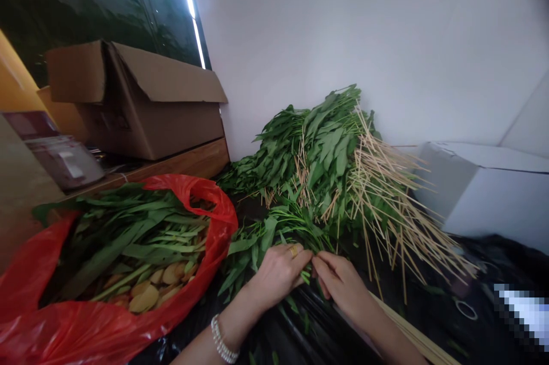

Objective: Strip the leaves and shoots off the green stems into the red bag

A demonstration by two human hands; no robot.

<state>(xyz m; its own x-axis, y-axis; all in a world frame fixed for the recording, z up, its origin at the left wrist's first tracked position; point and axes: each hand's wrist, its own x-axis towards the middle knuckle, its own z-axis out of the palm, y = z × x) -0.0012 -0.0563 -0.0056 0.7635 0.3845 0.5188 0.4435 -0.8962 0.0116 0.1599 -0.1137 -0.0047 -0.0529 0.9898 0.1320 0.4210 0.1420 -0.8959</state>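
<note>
2 bare hands meet at the lower centre of the frame, closed around a small bunch of leafy stems (257, 253) on a black plastic sheet (300, 322). The left hand (277, 276), with a gold ring (293, 250) on 1 finger and a pearl bracelet (223, 339) at the wrist, curls over the bunch from the left. The right hand (343, 285) comes in from the lower right with its fingers bent toward the same spot. Both grips are narrow and holding the stems, their fingertips almost touching. The bunch's long axis runs roughly sideways, with the leaves fanning out left and upward, so the left hand is nearer the leafy end. The fingers hide the exact stem ends.

Behind the hands, a large heap of the same greens (317, 153), mixed with thin pale sticks (386, 205), rises against a white wall (386, 39). A bundle of pale sticks (412, 333) lies just beside the right forearm (377, 319). At the lower left, a red plastic bag (218, 222) holds more greens and pale slices. At the upper left, a cardboard box (141, 119) sits on a wooden shelf (180, 167), and a white box (484, 193) stands at the right of the frame.
</note>
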